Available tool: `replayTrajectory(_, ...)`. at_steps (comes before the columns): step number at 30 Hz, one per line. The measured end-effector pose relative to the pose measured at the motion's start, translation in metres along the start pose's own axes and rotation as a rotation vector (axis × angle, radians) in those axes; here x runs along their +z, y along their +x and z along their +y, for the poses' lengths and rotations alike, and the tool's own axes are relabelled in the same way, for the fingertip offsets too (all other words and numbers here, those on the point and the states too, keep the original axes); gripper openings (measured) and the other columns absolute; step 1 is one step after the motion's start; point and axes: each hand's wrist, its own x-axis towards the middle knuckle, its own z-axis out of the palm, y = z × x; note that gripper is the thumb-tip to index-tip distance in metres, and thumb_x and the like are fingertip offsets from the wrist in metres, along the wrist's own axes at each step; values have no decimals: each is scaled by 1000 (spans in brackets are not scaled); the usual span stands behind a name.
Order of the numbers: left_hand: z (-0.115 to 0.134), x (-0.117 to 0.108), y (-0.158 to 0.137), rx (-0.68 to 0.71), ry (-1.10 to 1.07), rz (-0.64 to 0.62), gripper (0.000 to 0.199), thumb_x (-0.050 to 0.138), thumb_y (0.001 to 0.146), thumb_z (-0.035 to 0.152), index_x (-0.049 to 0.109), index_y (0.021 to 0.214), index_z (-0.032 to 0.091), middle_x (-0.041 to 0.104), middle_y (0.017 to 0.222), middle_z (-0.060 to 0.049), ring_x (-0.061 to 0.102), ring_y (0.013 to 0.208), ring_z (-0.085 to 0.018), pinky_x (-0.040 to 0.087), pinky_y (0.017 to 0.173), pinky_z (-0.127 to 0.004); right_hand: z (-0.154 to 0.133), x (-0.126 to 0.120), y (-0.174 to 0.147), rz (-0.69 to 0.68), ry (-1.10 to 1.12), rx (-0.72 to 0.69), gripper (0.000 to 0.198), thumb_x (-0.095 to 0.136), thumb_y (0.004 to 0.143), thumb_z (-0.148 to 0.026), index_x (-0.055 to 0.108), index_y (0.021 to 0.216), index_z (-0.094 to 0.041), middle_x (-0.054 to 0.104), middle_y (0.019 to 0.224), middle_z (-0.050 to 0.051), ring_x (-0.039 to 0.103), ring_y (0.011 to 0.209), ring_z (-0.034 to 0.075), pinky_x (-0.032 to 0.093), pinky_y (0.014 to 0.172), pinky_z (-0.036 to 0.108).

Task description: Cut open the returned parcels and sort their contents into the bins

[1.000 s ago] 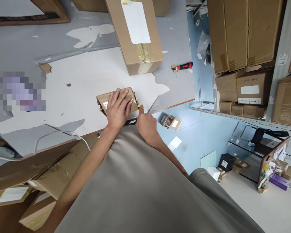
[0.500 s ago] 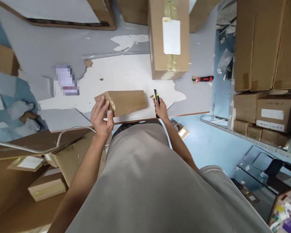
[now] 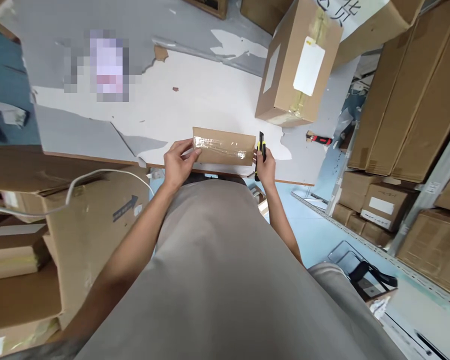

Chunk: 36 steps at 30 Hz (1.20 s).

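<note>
A small brown cardboard box with shiny clear tape along its face is between my two hands, near the front edge of the table. My left hand grips its left end, thumb on the near face and fingers behind. My right hand is closed around a black and yellow utility knife, which stands upright beside the box's right end. Some fingers of that hand seem to touch the box end; the knife partly hides them.
A taped carton with a white label stands at the back right of the table. A red and black cutter lies right of it. An open large carton is at lower left, with a white cable across it. Shelved boxes stand at right.
The small box has been turned so its taped side faces me. My left hand has shifted from its top corner to its left end, and my right hand with the knife has come against the right end.
</note>
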Motion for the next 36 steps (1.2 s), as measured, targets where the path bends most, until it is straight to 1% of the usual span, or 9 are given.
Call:
replayTrajectory(3,-13,5,4,-17,-70,-50,71,92,95,61,72,155,29,76,152,-14,78,142,-35,69,120,-52,-23,-21,-8,21,-176,19,60,40,126,-50,52,180,-28,78,161,15,83,137,30,68,117,46)
replayTrajectory(6,-16,1,4,-18,-72,-126,54,90,96,54,77,143,30,76,153,-12,78,143,-35,70,118,-50,-65,-31,-19,1,-393,-75,63,41,124,-36,47,187,-28,74,166,15,77,146,34,64,123,49)
replayTrajectory(8,-14,-1,3,-19,-47,-142,46,87,98,50,80,139,30,76,153,-11,78,143,-35,72,114,-49,-94,-29,-27,-89,-444,-162,64,38,124,-29,49,187,-28,76,161,14,77,143,33,65,119,46)
replayTrajectory(10,-11,-2,4,-10,-20,-134,46,85,100,46,80,143,29,76,154,-11,78,142,-35,74,111,-47,-119,-23,-32,-218,-472,-248,63,37,124,-27,53,185,-29,78,157,12,78,138,32,66,114,42)
replayTrajectory(13,-11,0,10,25,9,-130,47,83,101,40,81,147,28,77,153,-11,79,139,-33,73,112,-46,-142,-11,-34,-403,-574,-285,63,38,124,-25,53,185,-32,79,157,11,80,129,32,66,107,40)
replayTrajectory(16,-13,1,19,64,5,-139,49,84,99,35,82,148,29,78,152,-9,80,134,-30,70,119,-47,-154,-3,-30,-485,-695,-258,64,37,125,-24,48,188,-35,77,160,12,81,125,34,65,104,43)
replayTrajectory(21,-18,2,23,87,-37,-142,50,85,98,34,83,147,29,79,150,-8,80,133,-30,68,123,-49,-167,1,-21,-519,-778,-251,66,36,125,-22,43,190,-32,76,159,16,81,126,36,62,104,43)
replayTrajectory(26,-22,4,21,66,-48,-152,48,87,99,38,83,146,30,78,149,-9,82,131,-31,69,120,-49,-178,2,-18,-541,-820,-255,67,36,124,-19,43,190,-32,74,163,14,79,129,35,61,106,43)
replayTrajectory(36,-24,5,26,99,-118,-132,46,89,101,52,86,142,31,81,145,-8,82,130,-31,66,127,-52,-190,11,-7,-555,-928,-306,75,38,118,-8,42,189,-32,74,162,16,80,129,34,62,109,45)
